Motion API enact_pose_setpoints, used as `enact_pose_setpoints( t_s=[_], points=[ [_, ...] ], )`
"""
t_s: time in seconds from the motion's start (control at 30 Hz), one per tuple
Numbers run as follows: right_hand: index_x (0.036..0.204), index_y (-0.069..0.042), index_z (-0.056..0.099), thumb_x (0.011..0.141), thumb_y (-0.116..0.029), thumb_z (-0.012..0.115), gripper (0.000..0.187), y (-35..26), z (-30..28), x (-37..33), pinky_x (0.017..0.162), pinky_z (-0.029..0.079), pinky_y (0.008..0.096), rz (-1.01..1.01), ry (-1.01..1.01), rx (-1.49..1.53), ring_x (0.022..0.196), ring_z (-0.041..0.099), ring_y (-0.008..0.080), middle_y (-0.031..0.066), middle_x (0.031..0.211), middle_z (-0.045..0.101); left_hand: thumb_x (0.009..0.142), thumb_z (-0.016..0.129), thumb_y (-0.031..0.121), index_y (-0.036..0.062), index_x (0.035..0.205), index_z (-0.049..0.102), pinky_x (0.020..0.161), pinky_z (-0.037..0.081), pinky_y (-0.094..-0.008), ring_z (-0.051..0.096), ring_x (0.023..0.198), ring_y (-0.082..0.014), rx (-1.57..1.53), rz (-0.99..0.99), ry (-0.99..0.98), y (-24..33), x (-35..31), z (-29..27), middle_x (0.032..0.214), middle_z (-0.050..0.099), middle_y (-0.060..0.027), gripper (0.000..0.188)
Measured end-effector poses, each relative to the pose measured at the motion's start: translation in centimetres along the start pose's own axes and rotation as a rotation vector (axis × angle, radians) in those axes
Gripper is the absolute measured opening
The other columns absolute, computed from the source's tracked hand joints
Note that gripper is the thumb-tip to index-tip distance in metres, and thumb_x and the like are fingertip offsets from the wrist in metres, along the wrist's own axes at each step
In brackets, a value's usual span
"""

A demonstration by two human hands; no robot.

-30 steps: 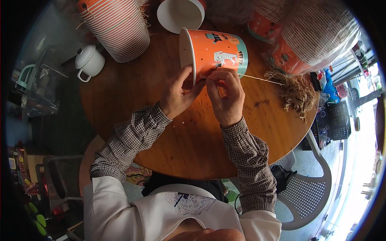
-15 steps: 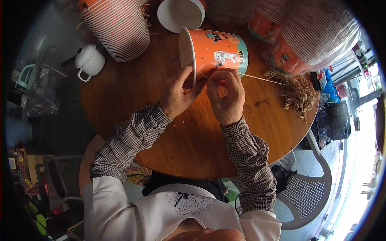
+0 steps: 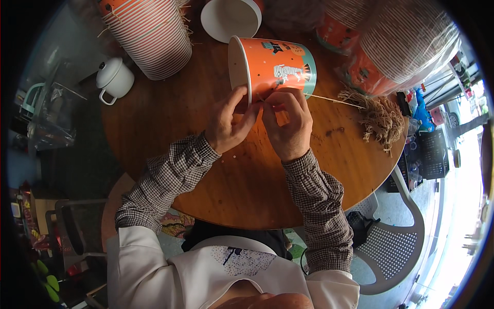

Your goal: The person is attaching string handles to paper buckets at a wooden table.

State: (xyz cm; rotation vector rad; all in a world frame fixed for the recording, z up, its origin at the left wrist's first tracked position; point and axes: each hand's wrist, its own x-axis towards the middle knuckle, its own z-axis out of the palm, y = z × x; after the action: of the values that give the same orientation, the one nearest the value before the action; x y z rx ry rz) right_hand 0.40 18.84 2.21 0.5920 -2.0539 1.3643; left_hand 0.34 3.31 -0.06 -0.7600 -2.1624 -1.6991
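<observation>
An orange paper bucket [image 3: 267, 67] with a teal base band and white rim lies on its side on the table, its mouth toward the left. My left hand [image 3: 229, 123] grips its rim at the near side, fingers reaching inside the mouth and thumb outside. Close against the wall, my right hand [image 3: 289, 123] pinches the end of a thin cord near the rim, thumb and forefinger together. A pale length of cord [image 3: 332, 99] runs out to the right from behind that hand, toward a heap of tan cords [image 3: 383, 121]. Where the cord meets the bucket is hidden by my fingers.
A tall stack of nested buckets [image 3: 149, 41] stands at the far left, beside a white lidded enamel mug [image 3: 116, 80]. Another bucket [image 3: 230, 20] lies at the back. Plastic-wrapped bucket stacks [image 3: 396, 46] fill the far right. A grey chair [image 3: 391, 252] stands beyond the round wooden table's [image 3: 242, 201] right edge.
The bucket and both hands have shifted very slightly to the left. The grip on the rim and the pinch on the cord look the same.
</observation>
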Motion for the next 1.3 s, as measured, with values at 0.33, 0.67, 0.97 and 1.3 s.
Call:
enact_pose_setpoints(
  t_s=[0.33,0.67,0.97,1.3],
  points=[
    [0.089,-0.004,0.061,0.079,0.001,0.067,0.013,0.0,-0.1,-0.1,0.066,0.053,0.0297,0.024,-0.001,0.033,0.075,0.062,0.02,0.0084,0.091,0.058,0.096,0.052,0.0,-0.0047,0.121,0.05,0.086,0.049,-0.0249,0.059,0.099,-0.0125,-0.128,-0.041,-0.001,-0.8,-0.7,0.4,0.105,0.061,-0.0068,0.026],
    [0.093,-0.004,0.06,0.081,0.001,0.065,0.014,0.6,0.3,0.0,0.065,0.053,0.0306,0.053,-0.027,0.009,0.074,0.062,0.0216,0.009,0.091,0.058,0.09,0.061,0.001,-0.0019,0.102,0.06,0.081,0.051,-0.0226,0.062,0.09,-0.0095,-0.302,-0.203,0.142,-0.2,0.3,0.5,0.091,0.065,-0.0043,0.012],
    [0.099,-0.002,0.058,0.084,-0.002,0.063,0.016,2.2,-0.4,0.2,0.06,0.052,0.0301,0.222,-0.038,-0.032,0.069,0.063,0.0209,0.0106,0.09,0.06,0.086,0.069,0.005,0.0005,0.091,0.06,0.073,0.049,-0.0226,0.059,0.077,-0.0109,-0.295,-0.064,0.427,-1.9,1.1,-1.0,0.093,0.062,-0.0045,0.011],
    [0.095,-0.004,0.066,0.085,-0.005,0.066,0.01,2.1,-0.1,0.0,0.062,0.052,0.0272,0.198,-0.028,-0.003,0.074,0.064,0.0166,0.0071,0.089,0.064,0.082,0.066,-0.003,0.0031,0.094,0.061,0.068,0.053,-0.0317,0.066,0.08,-0.0229,0.309,0.501,0.196,0.2,1.2,-1.0,0.091,0.067,-0.0087,0.015]
  ],
)
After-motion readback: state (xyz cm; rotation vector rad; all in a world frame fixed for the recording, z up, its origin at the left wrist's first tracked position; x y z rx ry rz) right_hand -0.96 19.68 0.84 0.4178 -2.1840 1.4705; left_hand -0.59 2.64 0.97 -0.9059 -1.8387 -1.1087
